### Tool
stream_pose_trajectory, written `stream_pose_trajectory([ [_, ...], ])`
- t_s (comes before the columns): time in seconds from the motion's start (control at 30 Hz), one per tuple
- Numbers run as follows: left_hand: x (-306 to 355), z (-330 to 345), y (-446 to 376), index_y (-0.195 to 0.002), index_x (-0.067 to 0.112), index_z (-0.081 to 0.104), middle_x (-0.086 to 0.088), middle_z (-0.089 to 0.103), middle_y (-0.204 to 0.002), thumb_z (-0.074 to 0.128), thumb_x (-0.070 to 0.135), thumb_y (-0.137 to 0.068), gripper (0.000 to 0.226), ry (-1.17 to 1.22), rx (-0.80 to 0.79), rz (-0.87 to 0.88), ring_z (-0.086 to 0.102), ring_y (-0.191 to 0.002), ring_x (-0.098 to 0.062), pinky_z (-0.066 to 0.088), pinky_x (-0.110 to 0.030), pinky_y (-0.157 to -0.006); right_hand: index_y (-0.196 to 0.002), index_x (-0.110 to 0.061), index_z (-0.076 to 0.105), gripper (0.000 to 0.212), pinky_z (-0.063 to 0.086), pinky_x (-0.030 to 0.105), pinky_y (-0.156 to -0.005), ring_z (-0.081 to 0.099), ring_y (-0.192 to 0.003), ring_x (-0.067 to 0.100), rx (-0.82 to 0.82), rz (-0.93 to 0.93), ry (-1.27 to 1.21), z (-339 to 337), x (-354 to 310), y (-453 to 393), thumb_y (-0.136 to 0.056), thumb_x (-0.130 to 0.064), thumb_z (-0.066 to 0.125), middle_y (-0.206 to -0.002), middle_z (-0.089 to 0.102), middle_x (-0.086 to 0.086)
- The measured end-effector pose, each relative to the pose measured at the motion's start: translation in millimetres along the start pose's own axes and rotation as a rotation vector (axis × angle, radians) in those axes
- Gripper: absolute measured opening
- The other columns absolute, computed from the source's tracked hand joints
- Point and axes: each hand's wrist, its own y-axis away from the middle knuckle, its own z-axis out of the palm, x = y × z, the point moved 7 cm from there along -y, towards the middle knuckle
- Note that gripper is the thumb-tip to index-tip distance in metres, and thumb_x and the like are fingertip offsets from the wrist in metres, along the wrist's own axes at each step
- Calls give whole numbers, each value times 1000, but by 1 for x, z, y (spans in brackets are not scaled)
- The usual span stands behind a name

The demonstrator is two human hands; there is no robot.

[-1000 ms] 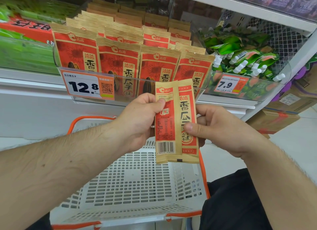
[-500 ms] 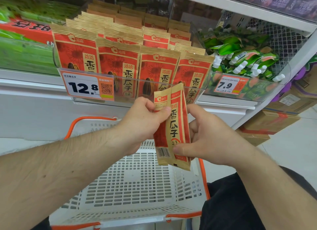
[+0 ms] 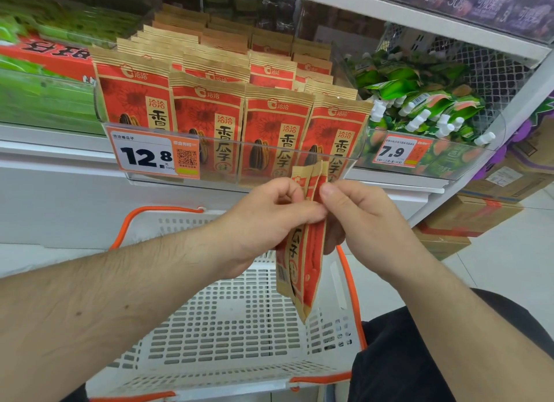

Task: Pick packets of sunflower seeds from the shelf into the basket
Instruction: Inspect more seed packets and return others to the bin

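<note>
A red and tan packet of sunflower seeds [image 3: 302, 269] hangs edge-on between both hands, above the white basket [image 3: 239, 335]. My left hand [image 3: 263, 222] pinches its upper part from the left. My right hand [image 3: 356, 219] pinches it from the right, fingers curled behind it. The packet's lower end points down into the basket, which has orange handles and shows nothing inside. Several rows of the same packets [image 3: 209, 114] stand upright on the shelf behind a clear guard with a 12.8 price tag [image 3: 153, 154].
Green spouted pouches [image 3: 419, 102] fill the bin to the right, with a 7.9 tag [image 3: 395, 151]. Green and red boxes [image 3: 45, 72] lie on the shelf at left. Cardboard cartons [image 3: 473, 213] stand on the floor at right. A white cabinet front [image 3: 60, 198] lies below the shelf.
The packet has turned from facing me flat to edge-on, and both hands have closed together around its upper part. It has dropped slightly toward the basket.
</note>
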Motion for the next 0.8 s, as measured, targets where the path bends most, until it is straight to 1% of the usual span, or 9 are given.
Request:
stream_pose_trajectory([
  [0.07, -2, 3, 0, -76, 22, 50, -13, 63, -86, 69, 35, -72, 23, -7, -30, -7, 64, -83, -39, 43, -42, -75, -79, 1, 59, 33, 51, 35, -54, 65, -53, 30, 26, 14, -1, -1, 1, -2, -103, -19, 47, -66, 67, 18],
  [0.1, -4, 4, 0, -79, 22, 52, -15, 64, -88, 68, 36, -74, 22, -10, -44, -15, 65, -89, -41, 43, -42, -76, -80, 2, 58, 32, 52, 38, -56, 66, -53, 29, 30, 19, 4, -2, 1, -2, -102, -16, 46, -65, 67, 18],
  [0.17, -6, 4, -1, -81, 22, 54, -13, 67, -86, 65, 36, -81, 18, -4, -69, -35, 66, -91, -38, 44, -42, -77, -81, 3, 58, 30, 52, 41, -59, 66, -53, 28, 21, 27, 13, -2, 1, -3, -103, -15, 46, -65, 68, 18],
  [0.3, -9, 5, 0, -86, 22, 57, -10, 68, -84, 63, 34, -87, 13, 36, -83, -81, 65, -88, -32, 45, -44, -78, -84, 2, 59, 28, 50, 33, -57, 65, -52, 23, -15, 50, -23, 0, 1, -2, -103, -14, 46, -66, 69, 16],
  [0.37, -10, 4, -1, -88, 22, 58, -8, 66, -83, 58, 28, -95, 9, 68, -54, -100, 62, -85, -28, 45, -42, -77, -86, -1, 59, 19, 49, 27, -53, 64, -51, 22, -62, 64, -71, 1, 0, -1, -100, -11, 52, -65, 69, 14],
  [0.43, -10, 1, -1, -89, 23, 60, -7, 64, -83, 53, 27, -97, 11, 116, -18, -117, 59, -85, -28, 46, -45, -77, -96, -4, 58, 2, 53, 32, -55, 64, -53, 22, -175, 77, -76, 3, -3, 3, -96, -6, 58, -68, 67, 19],
  [0.57, -7, -5, -3, -86, 24, 61, -4, 61, -81, 49, 29, -100, 19, 203, 30, -125, 58, -76, -25, 48, -47, -79, -122, -20, 48, 36, 56, 50, -72, 68, -63, 29, -427, 106, 24, 12, -1, 13, -94, -4, 63, -78, 72, 21],
  [0.67, -8, -8, -5, -87, 24, 60, -2, 61, -78, 49, 29, -100, 17, 218, 51, -113, 59, -68, -20, 48, -44, -76, -137, -27, 41, 52, 57, 53, -74, 71, -64, 31, -494, 80, 29, 16, -2, 16, -96, -1, 59, -82, 74, 19],
  [0.8, -13, -10, -6, -88, 22, 58, -3, 59, -78, 49, 28, -99, 16, 215, 64, -117, 54, -70, -22, 45, -44, -76, -146, -34, 32, 70, 60, 53, -74, 73, -71, 35, -567, 29, 66, 22, -5, 18, -94, 4, 60, -84, 74, 18],
])
